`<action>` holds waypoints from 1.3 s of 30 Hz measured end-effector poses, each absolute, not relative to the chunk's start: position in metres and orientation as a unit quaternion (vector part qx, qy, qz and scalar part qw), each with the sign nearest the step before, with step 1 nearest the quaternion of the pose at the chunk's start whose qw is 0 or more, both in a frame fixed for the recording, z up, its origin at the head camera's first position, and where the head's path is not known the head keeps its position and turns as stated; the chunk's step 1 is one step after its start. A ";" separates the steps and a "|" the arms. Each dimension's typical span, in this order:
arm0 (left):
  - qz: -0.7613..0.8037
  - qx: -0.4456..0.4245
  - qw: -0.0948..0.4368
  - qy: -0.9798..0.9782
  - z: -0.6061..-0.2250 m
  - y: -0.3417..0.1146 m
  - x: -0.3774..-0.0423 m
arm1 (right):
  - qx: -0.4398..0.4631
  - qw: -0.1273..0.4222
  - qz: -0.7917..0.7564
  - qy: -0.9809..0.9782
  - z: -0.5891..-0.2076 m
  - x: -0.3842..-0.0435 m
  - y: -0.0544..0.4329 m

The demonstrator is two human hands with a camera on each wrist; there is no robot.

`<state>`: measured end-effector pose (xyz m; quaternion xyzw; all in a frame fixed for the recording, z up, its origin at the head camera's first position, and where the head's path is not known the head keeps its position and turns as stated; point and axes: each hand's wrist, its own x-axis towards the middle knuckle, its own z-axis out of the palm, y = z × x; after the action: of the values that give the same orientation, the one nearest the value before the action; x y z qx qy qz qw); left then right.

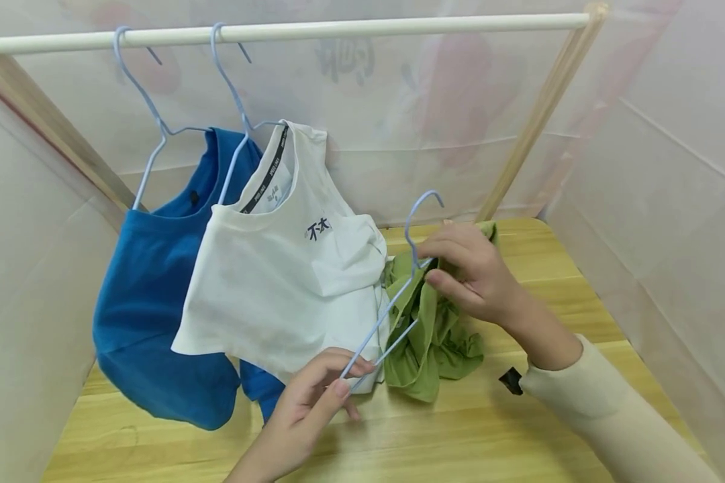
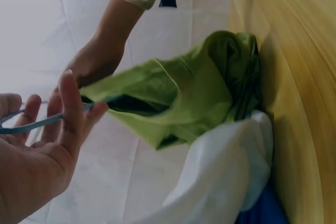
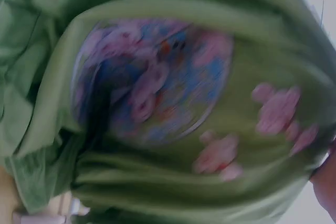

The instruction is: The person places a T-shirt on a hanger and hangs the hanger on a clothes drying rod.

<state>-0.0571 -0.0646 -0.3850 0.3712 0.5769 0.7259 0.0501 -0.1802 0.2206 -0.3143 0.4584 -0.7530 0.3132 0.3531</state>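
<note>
A light-blue wire hanger (image 1: 407, 231) slants between the two hands, its hook upward. My left hand (image 1: 305, 412) pinches the hanger's lower corner between thumb and fingers. Beside the hanger's neck, my right hand (image 1: 474, 272) grips the edge of a green shirt (image 1: 423, 355), whose fabric covers the hanger's far arm. The rest of the shirt droops in folds to the table. In the left wrist view, the hanger's far end enters the shirt's (image 2: 152, 98) opening. Pink cartoon prints show on the blurred shirt (image 3: 252, 156) in the right wrist view.
On a white rail (image 1: 399, 27) with wooden posts hang a blue shirt (image 1: 151, 288) and a white sleeveless top (image 1: 266, 268), both on blue hangers. The white top hangs close to the green shirt. Below is a wooden table (image 1: 447, 443); a black piece (image 1: 511, 380) sits by the right cuff.
</note>
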 end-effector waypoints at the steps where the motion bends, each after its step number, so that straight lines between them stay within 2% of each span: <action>1: 0.725 0.369 0.052 0.579 -0.384 -0.062 -0.057 | 0.464 0.356 0.311 -0.749 -0.314 -0.179 0.217; 12: 0.718 0.368 0.062 0.588 -0.382 -0.043 -0.057 | 0.420 0.336 0.339 -0.771 -0.310 -0.169 0.203; 21: 0.692 0.390 0.091 0.601 -0.380 -0.035 -0.053 | 0.422 0.390 0.376 -0.727 -0.298 -0.166 0.199; 26: 0.734 0.313 0.175 0.577 -0.385 -0.039 -0.059 | 0.430 0.386 0.462 -0.672 -0.288 -0.164 0.202; 27: 0.736 0.291 0.176 0.585 -0.388 -0.038 -0.060 | 0.428 0.381 0.482 -0.662 -0.286 -0.163 0.203; 28: 0.727 0.295 0.155 0.600 -0.391 -0.036 -0.061 | 0.424 0.376 0.500 -0.655 -0.285 -0.163 0.203; 33: 0.553 0.339 0.092 0.755 -0.403 -0.018 -0.059 | 0.392 0.364 0.554 -0.638 -0.278 -0.162 0.199; 36: 0.431 0.351 0.125 0.822 -0.403 -0.010 -0.057 | 0.371 0.366 0.570 -0.635 -0.275 -0.159 0.197; 39: 0.367 0.354 0.127 0.851 -0.403 -0.005 -0.058 | 0.347 0.360 0.588 -0.636 -0.271 -0.155 0.196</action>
<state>-0.0581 -0.0049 -0.4033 0.3539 0.8510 0.3666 0.1274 -0.1547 0.1957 -0.2709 0.3467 -0.6357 0.5879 0.3605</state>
